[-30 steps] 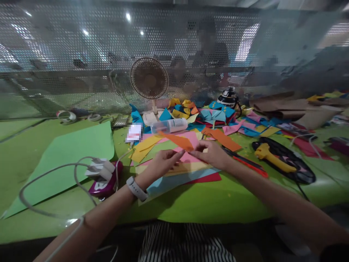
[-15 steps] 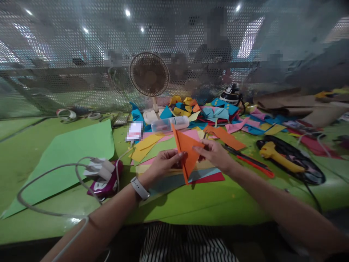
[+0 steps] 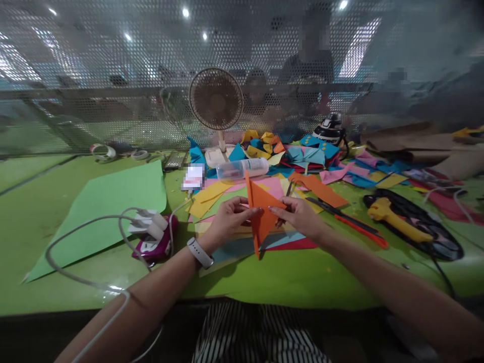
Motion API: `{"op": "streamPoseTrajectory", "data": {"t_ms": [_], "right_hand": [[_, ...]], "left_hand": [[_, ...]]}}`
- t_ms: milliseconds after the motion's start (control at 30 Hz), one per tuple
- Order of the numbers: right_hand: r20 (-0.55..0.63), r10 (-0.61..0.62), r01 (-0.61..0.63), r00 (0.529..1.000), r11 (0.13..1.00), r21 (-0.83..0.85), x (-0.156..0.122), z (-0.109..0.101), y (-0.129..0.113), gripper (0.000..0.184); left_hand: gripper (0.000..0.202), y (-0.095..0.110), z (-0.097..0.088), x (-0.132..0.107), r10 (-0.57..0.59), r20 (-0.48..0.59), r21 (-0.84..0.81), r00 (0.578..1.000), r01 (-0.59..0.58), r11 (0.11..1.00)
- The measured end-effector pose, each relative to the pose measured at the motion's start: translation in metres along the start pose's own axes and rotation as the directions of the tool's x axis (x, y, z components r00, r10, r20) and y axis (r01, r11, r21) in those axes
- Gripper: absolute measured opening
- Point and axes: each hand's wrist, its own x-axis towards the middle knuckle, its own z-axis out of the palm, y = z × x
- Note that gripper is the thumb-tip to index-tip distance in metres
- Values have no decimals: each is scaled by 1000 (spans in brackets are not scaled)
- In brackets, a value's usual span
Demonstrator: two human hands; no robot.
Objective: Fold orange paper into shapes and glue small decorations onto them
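Note:
An orange paper triangle [image 3: 262, 212] is held upright above a stack of coloured paper sheets [image 3: 242, 242] on the green table [image 3: 287, 277]. My left hand [image 3: 230, 219] pinches its left side. My right hand [image 3: 300, 217] pinches its right corner. A white watch sits on my left wrist. The triangle's point hangs down toward the sheets.
A large light-green sheet [image 3: 109, 206] lies at the left, with a white cable and chargers on a purple device [image 3: 151, 239]. A yellow glue gun [image 3: 397, 222], red-handled scissors [image 3: 348, 222], a clear bottle [image 3: 244, 169], a small fan [image 3: 216, 101] and folded paper shapes [image 3: 302, 156] lie behind. People sit beyond the mesh screen.
The orange paper was lifted from lying flat over the sheets to standing upright between both hands. The hands moved slightly toward me and stay pinched on it.

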Motion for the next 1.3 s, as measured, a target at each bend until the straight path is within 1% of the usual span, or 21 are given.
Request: {"op": "streamPoseTrajectory", "data": {"t_ms": [100,267,367,500,700,800,900,1100,1300], "right_hand": [[8,13,-14,1000,999,34,-1,1,-2,31],[5,4,-5,1000,995,97,0,0,-1,33],[-3,0,0,1000,990,143,-1,-1,-2,36],[-5,16,-15,1000,984,178,-1,-1,-2,35],[-58,25,-14,998,983,183,0,-1,-2,33],[-60,27,-16,998,982,186,1,-1,-2,33],[-61,36,-24,997,982,186,1,0,-1,34],[-100,14,4,995,983,186,-1,0,-4,33],[-123,-2,23,992,986,164,0,0,-2,32]], "left_hand": [[32,0,0,0,2,1,6,1000,-2,1000],[30,-2,-1,2,13,-37,-67,999,-15,998],[29,-2,-3,3,19,-32,-98,999,-22,995],[33,-3,-5,3,24,-23,-123,999,-27,992],[29,-2,-3,3,50,-20,-94,999,-52,994],[30,-1,-2,3,55,-30,-87,998,-57,995],[29,-1,-2,2,35,-35,-89,999,-38,995],[28,-1,-3,-1,-24,29,-110,999,27,994],[32,0,-2,-2,-46,1,-128,999,45,991]]}}
